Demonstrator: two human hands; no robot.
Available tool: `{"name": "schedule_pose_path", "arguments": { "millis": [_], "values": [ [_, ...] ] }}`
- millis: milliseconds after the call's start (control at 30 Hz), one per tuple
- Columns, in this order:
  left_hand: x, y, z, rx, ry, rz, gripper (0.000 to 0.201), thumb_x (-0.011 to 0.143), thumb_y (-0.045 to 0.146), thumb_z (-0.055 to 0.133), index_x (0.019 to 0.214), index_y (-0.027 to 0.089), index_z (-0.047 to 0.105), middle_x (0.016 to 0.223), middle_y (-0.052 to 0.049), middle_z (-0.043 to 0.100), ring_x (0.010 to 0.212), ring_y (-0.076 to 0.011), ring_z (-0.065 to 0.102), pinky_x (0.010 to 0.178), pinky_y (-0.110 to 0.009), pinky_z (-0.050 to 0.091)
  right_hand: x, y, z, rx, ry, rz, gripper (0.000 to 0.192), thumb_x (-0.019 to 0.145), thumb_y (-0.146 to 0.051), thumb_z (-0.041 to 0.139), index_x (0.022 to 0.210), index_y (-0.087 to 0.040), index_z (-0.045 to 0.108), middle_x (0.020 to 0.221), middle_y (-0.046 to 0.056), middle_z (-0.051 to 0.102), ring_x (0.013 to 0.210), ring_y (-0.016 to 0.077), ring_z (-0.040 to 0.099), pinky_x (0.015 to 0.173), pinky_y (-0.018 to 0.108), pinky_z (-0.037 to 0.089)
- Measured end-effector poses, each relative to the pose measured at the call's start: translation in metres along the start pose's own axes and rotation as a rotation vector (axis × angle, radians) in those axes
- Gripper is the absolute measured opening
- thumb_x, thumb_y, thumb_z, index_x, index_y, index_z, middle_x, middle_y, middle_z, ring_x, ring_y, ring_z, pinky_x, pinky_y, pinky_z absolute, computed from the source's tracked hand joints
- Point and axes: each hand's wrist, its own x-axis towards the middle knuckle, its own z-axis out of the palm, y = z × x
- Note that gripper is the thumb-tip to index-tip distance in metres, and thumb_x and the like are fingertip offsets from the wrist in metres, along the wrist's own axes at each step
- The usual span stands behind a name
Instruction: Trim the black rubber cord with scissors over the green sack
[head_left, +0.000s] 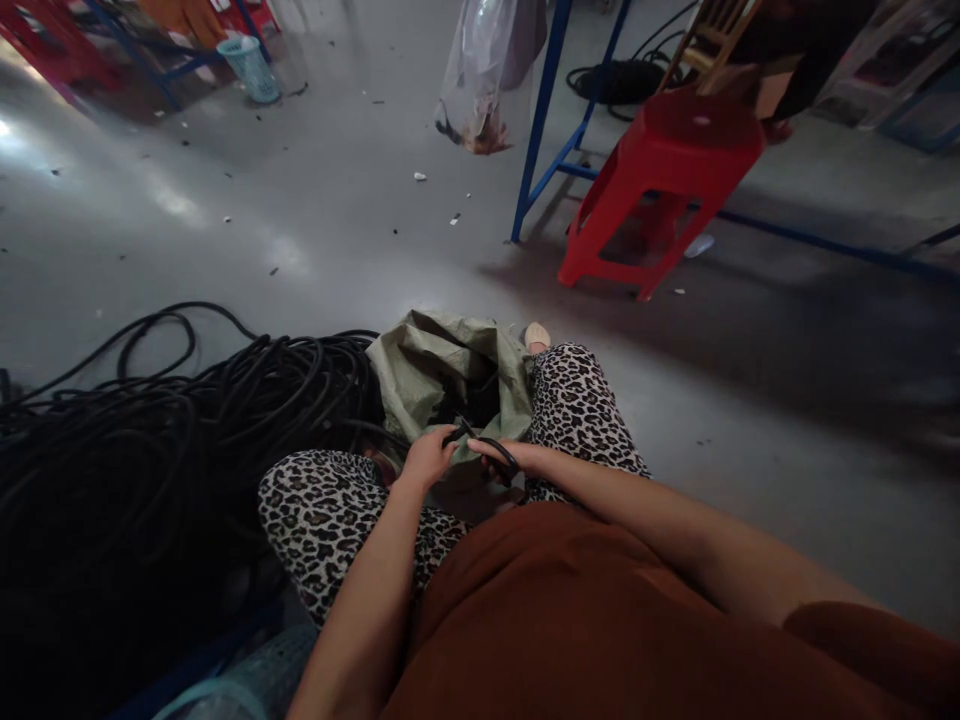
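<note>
My left hand [430,458] is closed on a black rubber cord [454,435], its end pointing over the sack. My right hand [496,460] is wrapped round black-handled scissors [504,452], whose blades reach toward the cord close to my left fingertips. I cannot make out whether the blades touch it. Just beyond both hands, an olive-green woven sack [401,375] stands open between my knees, with dark pieces [480,400] inside. To my left lies a large heap of black cord [195,420], and a strand runs from it toward my left hand.
Ahead on the right, a red plastic stool [664,190] stands beside a blue metal frame [534,150]. A clear plastic bag [484,80] hangs there. At the far left is a light-blue basket [251,70]; another blue basket [225,695] sits low beside me. Scraps litter the grey floor [337,200].
</note>
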Motion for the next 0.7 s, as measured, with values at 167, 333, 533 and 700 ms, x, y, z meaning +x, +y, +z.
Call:
{"name": "schedule_pose_path", "arguments": {
  "millis": [167, 333, 533, 700],
  "values": [
    [0.0011, 0.0049, 0.002, -0.01, 0.035, -0.005, 0.033, 0.087, 0.026, 0.05, 0.117, 0.019, 0.062, 0.117, -0.009, 0.067, 0.108, -0.0203, 0.06, 0.094, -0.03, 0.044, -0.0032, -0.002, 0.0008, -0.056, -0.032, -0.014, 0.055, 0.082, -0.069, 0.048, 0.078, -0.014, 0.053, 0.055, -0.001, 0.053, 0.041, 0.0098, 0.05, 0.039, 0.019, 0.04],
    [0.0015, 0.0062, 0.0002, -0.012, 0.024, 0.003, 0.031, 0.087, 0.026, 0.049, 0.114, 0.019, 0.064, 0.113, -0.009, 0.068, 0.105, -0.0212, 0.062, 0.091, -0.031, 0.046, -0.0036, -0.0021, 0.002, -0.037, -0.05, -0.023, 0.054, 0.082, -0.068, 0.048, 0.08, -0.014, 0.051, 0.058, -0.002, 0.052, 0.042, 0.0097, 0.051, 0.04, 0.019, 0.04],
    [0.0012, 0.0057, -0.0016, -0.01, 0.009, 0.036, 0.032, 0.087, 0.025, 0.049, 0.115, 0.019, 0.065, 0.115, -0.009, 0.067, 0.105, -0.021, 0.062, 0.091, -0.031, 0.046, -0.0089, -0.0057, 0.0049, -0.071, 0.001, -0.048, 0.051, 0.084, -0.064, 0.05, 0.077, -0.014, 0.052, 0.058, -0.001, 0.052, 0.042, 0.0083, 0.049, 0.039, 0.018, 0.039],
    [0.003, 0.0052, 0.0001, -0.033, 0.012, 0.027, 0.032, 0.088, 0.025, 0.05, 0.116, 0.02, 0.065, 0.115, -0.008, 0.068, 0.107, -0.0205, 0.061, 0.094, -0.031, 0.045, -0.0083, -0.0066, 0.0054, -0.148, 0.081, -0.029, 0.057, 0.082, -0.07, 0.046, 0.072, -0.014, 0.053, 0.057, 0.002, 0.054, 0.045, 0.0115, 0.052, 0.041, 0.021, 0.042]
  ]
}}
